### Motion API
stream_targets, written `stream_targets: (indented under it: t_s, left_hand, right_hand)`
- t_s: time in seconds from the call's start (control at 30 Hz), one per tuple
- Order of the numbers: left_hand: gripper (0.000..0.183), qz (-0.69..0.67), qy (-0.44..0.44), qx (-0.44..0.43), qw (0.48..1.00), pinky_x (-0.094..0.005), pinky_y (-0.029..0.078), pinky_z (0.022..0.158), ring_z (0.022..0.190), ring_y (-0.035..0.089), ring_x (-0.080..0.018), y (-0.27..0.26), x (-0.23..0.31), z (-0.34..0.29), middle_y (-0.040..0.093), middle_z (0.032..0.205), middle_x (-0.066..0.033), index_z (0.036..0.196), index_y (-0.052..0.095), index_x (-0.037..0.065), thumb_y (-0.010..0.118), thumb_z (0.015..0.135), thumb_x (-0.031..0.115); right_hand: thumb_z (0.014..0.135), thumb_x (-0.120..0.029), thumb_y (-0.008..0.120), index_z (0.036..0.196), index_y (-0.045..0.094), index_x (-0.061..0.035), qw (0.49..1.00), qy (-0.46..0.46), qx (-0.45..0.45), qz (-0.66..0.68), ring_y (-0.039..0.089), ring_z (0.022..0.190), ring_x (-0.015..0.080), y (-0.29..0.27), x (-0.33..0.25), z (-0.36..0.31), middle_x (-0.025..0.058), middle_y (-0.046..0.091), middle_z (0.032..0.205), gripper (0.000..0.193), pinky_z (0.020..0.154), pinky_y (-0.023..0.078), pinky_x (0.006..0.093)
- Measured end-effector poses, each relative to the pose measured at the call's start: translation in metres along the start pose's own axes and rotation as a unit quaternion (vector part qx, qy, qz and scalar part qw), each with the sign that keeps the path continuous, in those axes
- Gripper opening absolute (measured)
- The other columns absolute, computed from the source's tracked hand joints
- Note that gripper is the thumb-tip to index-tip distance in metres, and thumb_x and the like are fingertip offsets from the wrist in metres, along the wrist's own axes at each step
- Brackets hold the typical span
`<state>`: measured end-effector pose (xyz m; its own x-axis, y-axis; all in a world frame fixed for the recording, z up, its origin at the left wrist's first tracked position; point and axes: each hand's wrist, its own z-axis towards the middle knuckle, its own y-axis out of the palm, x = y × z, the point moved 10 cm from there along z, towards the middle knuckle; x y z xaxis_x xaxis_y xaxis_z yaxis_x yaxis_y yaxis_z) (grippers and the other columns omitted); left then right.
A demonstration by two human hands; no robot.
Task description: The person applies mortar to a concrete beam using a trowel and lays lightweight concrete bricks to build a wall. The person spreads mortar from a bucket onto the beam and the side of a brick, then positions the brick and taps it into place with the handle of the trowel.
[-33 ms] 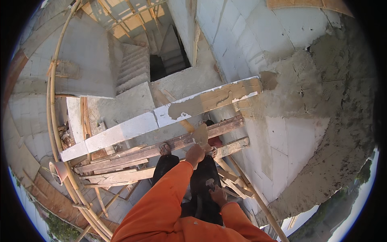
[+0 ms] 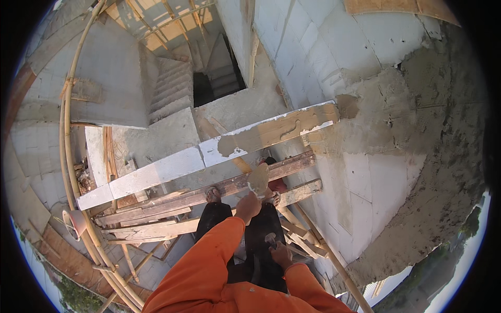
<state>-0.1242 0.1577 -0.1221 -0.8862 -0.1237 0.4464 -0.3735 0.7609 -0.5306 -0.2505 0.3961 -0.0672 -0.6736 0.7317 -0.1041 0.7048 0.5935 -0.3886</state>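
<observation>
With left hand [image 2: 247,207] closed around a trowel [image 2: 258,178], blade forward, and right hand [image 2: 282,255] closed on a partly hidden grey tool [image 2: 270,239], apparently at mortar-spreading step, next likely requiring reach to mortar-coated block row [image 2: 232,144], ahead-right of left hand.

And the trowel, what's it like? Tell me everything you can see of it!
The trowel has a broad blade, tan-grey as if smeared with mortar, so its bare material is hard to tell. The left hand grips it and hides most of the handle. The blade points forward, away from the hand, and shows in front of a wooden plank. I can't tell whether it touches anything besides the hand.
</observation>
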Motion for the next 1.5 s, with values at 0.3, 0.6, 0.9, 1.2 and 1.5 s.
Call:
stream_targets:
  t_s: [0.3, 0.6, 0.9, 1.2, 1.5]
  left_hand:
    - [0.026, 0.006, 0.158, 0.110, 0.981, -0.0456, 0.055, 0.062, 0.074, 0.069, -0.0376, -0.094, 0.136, 0.054, 0.067, 0.080, -0.0224, 0.097, 0.052, -0.003, 0.056, 0.087, 0.020]
    - [0.029, 0.049, 0.005, 0.150, 0.987, -0.0447, 0.055, 0.062, 0.072, 0.070, -0.0339, -0.145, -0.062, -0.010, 0.068, 0.079, -0.0189, 0.100, 0.052, -0.001, 0.058, 0.084, 0.022]
    - [0.041, -0.094, -0.221, 0.129, 0.962, -0.0534, 0.049, 0.083, 0.096, 0.063, -0.0434, -0.202, -0.235, -0.121, 0.065, 0.097, -0.0277, 0.110, 0.049, 0.000, 0.051, 0.092, 0.036]
    - [0.033, -0.096, -0.036, 0.077, 0.992, -0.0527, 0.049, 0.083, 0.092, 0.065, -0.0429, -0.192, -0.196, -0.035, 0.066, 0.089, -0.0250, 0.106, 0.050, 0.000, 0.051, 0.092, 0.030]
    - [0.033, -0.006, -0.173, 0.050, 0.984, -0.0527, 0.050, 0.081, 0.089, 0.066, -0.0411, -0.235, -0.334, -0.147, 0.067, 0.092, -0.0233, 0.103, 0.052, 0.001, 0.054, 0.089, 0.032]
  right_hand:
    - [0.083, -0.042, 0.059, 0.105, 0.059, -0.0113, 0.999, 0.008, -0.038, -0.024, 0.060, 0.108, 0.0378, 0.038, -0.019, -0.003, 0.0189, 0.066, 0.108, 0.038, 0.091, 0.045, 0.0486]
    - [0.081, -0.042, 0.062, 0.105, 0.059, -0.0105, 0.999, 0.013, -0.014, -0.030, 0.060, 0.107, 0.0390, 0.043, -0.039, -0.006, 0.0208, 0.065, 0.106, 0.040, 0.090, 0.045, 0.0489]
    - [0.081, -0.041, 0.061, 0.111, 0.058, -0.0106, 0.997, 0.010, -0.039, -0.058, 0.058, 0.109, 0.0408, 0.047, -0.088, -0.005, 0.0226, 0.063, 0.111, 0.042, 0.092, 0.045, 0.0486]
    - [0.083, -0.040, 0.061, 0.113, 0.057, -0.0083, 0.991, -0.046, -0.036, -0.121, 0.057, 0.110, 0.0415, 0.081, -0.122, -0.001, 0.0234, 0.063, 0.112, 0.044, 0.093, 0.044, 0.0484]
    - [0.079, -0.042, 0.065, 0.112, 0.061, -0.0018, 0.998, -0.001, 0.055, -0.044, 0.060, 0.104, 0.0395, 0.046, -0.138, -0.026, 0.0234, 0.064, 0.107, 0.052, 0.092, 0.045, 0.0459]
